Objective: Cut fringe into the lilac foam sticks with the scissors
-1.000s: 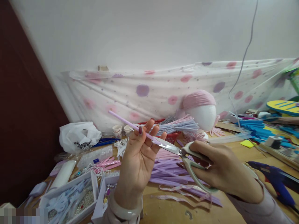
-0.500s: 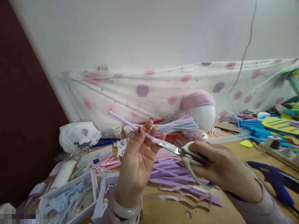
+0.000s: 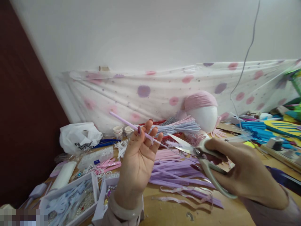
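Between thumb and fingers, my left hand (image 3: 138, 153) pinches a light purple pipe cleaner (image 3: 123, 120) that slants up to the left. Its lower right end shows a bare thin wire (image 3: 168, 147) running toward the scissors. My right hand (image 3: 244, 166) is wrapped round the handles of the scissors (image 3: 185, 146), whose blades are parted and point left. A small tuft of purple fuzz (image 3: 172, 143) sits at the blades; I cannot tell if it is still on the wire. Below lies a bundle of purple pipe cleaners (image 3: 174, 172) on the table.
A measuring tape (image 3: 183, 201) lies in front. White boxes of beads and trims (image 3: 70, 201) stand at left, near a plastic bag (image 3: 80, 138). Behind are a red basket (image 3: 169, 138) of pipe cleaners and a white foam head (image 3: 203, 116). A glue gun (image 3: 282, 179) is partly hidden at right.
The scissors have moved right, away from my left hand, and their blades have parted. Fuzz has come away from the pipe cleaner's end, baring wire. My left hand has barely moved.
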A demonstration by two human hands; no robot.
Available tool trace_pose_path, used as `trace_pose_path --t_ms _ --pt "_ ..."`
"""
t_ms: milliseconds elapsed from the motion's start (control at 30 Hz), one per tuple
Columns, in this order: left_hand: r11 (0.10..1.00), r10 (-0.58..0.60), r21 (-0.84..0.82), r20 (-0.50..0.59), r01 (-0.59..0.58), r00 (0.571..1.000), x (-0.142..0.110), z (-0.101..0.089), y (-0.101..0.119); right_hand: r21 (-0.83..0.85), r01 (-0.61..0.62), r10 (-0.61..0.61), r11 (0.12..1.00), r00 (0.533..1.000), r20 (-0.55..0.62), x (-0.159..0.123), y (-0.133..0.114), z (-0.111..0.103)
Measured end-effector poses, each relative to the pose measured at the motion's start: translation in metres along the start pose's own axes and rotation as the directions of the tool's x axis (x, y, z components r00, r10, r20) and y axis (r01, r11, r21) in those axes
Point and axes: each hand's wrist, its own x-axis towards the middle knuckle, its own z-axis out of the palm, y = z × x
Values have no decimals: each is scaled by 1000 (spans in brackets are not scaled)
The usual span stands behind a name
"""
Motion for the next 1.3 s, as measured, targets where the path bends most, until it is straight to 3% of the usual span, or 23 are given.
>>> trace_pose_path --t_ms 167,333,600,700,933,1300 --pt "986 112 128 -24 -108 993 7 -7 2 15 -64 60 998 981 184 -7 8 -16" --pt "965 185 195 -44 -173 982 13 -11 7 -19 -122 123 992 988 94 -6 11 -12" --pt "916 312 260 23 -307 950 10 -6 -2 97 -119 100 988 980 173 5 2 -2" --pt "910 302 283 49 -303 952 8 -6 -2 103 -131 107 986 970 218 5 -1 1" --pt "929 258 242 114 -279 959 7 -10 -3 22 -65 61 998 985 164 4 -6 4" --pt "974 195 117 2 -194 981 3 -4 -10 0 -8 8 1000 996 90 3 -6 9"
